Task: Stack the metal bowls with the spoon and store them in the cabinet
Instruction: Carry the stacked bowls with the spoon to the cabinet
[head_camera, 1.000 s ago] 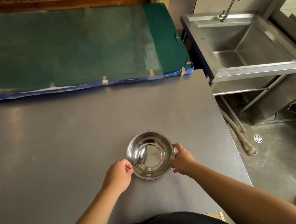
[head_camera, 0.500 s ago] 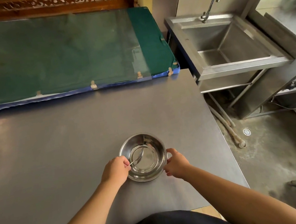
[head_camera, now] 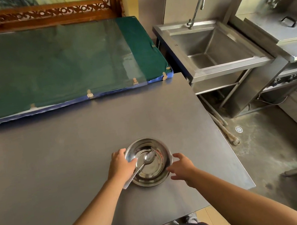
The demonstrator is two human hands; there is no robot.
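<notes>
Head view shows the metal bowls (head_camera: pixel 149 162) sitting nested as one stack on the grey counter (head_camera: pixel 54 153), low and a little right of centre, close to the person's body and not far from the counter's right edge; how many bowls make up the stack cannot be told from above. A spoon (head_camera: pixel 141 167) lies in the top bowl with its scoop near the middle and its long axis running from about 2 o'clock down to 8 o'clock, so the handle crosses the rim at the lower left and sticks out over the counter. The left hand (head_camera: pixel 120 165) is at the bowls' 9 o'clock, fingers curled over that side of the rim and touching it, right where the spoon handle leaves the bowl. The right hand (head_camera: pixel 182 166) is at about 4 o'clock, fingers spread and loose, just beside the rim but seemingly not gripping it. The left hand is therefore the nearer and the only one with a hold. A lift will likely need the right hand to close on the opposite rim so the stack is carried level; tilted toward 8 o'clock, the overhanging spoon could slide out. No cabinet can be picked out for certain; a steel sink (head_camera: pixel 211 47) stands at 2 o'clock and a green-covered table (head_camera: pixel 52 64) at 11 o'clock.
</notes>
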